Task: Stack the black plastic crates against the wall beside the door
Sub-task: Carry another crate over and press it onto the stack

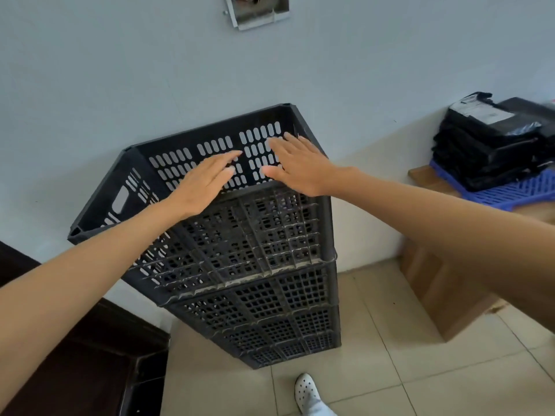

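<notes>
Stack of black crates (255, 283) sits centre frame, back against the pale wall (120, 70), standing on the tiled floor (375, 340); dark wooden door (75, 340) is lower left, just beside the stack. Top crate (210, 163) is dead ahead of both hands and slightly below them, long axis running lower left to upper right along the wall, open side up. Left hand (207, 181) and right hand (300, 163) both hover over the near long rim, fingers spread flat, palms down, gripping nothing; whether the palms actually touch the rim I can't tell. Both hands are about equally close to the crate, left over the middle of the rim, right nearer the upper-right corner. Looks like a final push or squaring-up, so the next move probably turns on pressing straight toward the wall. Count: at least four crates, top one open plus three perforated tiers under it, lowest layers hard to separate. Two hands, one white shoe (306, 391) at bottom. Right edge: one pile of black bags (492, 145) on one blue pallet (510, 190), over cardboard boxes (435, 295)
</notes>
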Available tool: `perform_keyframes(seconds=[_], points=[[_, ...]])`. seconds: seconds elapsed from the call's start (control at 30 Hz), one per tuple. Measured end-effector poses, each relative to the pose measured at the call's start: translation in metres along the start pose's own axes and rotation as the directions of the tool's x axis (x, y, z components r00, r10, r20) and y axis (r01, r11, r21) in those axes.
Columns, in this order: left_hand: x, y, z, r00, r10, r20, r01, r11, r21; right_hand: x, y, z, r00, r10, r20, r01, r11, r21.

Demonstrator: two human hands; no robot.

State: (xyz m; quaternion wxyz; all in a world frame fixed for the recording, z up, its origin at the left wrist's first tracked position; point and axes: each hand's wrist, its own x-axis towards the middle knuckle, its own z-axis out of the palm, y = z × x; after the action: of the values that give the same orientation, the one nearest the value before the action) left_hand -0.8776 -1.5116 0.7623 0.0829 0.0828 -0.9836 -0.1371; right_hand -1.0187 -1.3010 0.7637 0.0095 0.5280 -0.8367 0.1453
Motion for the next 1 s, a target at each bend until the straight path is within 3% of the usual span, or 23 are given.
perform_keyframes(seconds=[0.1, 0.2, 0.37, 0.53, 0.77, 0.9, 1.0], points=[[0.057, 0.032, 0.015, 0.999, 0.048, -0.01, -0.048, 0.996, -0.074, 0.007, 0.014, -0.001, 0.963, 0.268, -0.006, -0.268, 0.963, 0.028], [0.122, 0.047, 0.024, 0.981, 0.176, 0.085, -0.171, 0.983, -0.061, 0.014, 0.023, 0.009, 0.939, 0.335, 0.08, -0.333, 0.942, -0.044], [0.208, 0.04, 0.038, 0.935, 0.215, 0.283, -0.255, 0.96, 0.112, 0.024, 0.03, 0.007, 0.948, 0.286, 0.142, -0.278, 0.958, -0.072], [0.226, 0.023, 0.06, 0.905, 0.339, 0.257, -0.359, 0.933, 0.036, 0.018, 0.029, 0.014, 0.951, 0.296, 0.089, -0.29, 0.954, -0.071], [0.239, 0.017, 0.049, 0.862, 0.34, 0.376, -0.43, 0.883, 0.188, 0.032, 0.036, 0.004, 0.962, 0.231, 0.145, -0.221, 0.972, -0.083], [0.229, -0.019, 0.037, 0.894, 0.401, 0.2, -0.419, 0.906, 0.056, 0.083, 0.051, -0.009, 0.987, 0.157, -0.021, -0.158, 0.987, -0.026], [0.211, -0.079, 0.015, 0.922, 0.355, 0.155, -0.376, 0.916, 0.138, 0.132, 0.067, -0.009, 0.999, -0.007, -0.031, 0.004, 0.996, -0.094]])
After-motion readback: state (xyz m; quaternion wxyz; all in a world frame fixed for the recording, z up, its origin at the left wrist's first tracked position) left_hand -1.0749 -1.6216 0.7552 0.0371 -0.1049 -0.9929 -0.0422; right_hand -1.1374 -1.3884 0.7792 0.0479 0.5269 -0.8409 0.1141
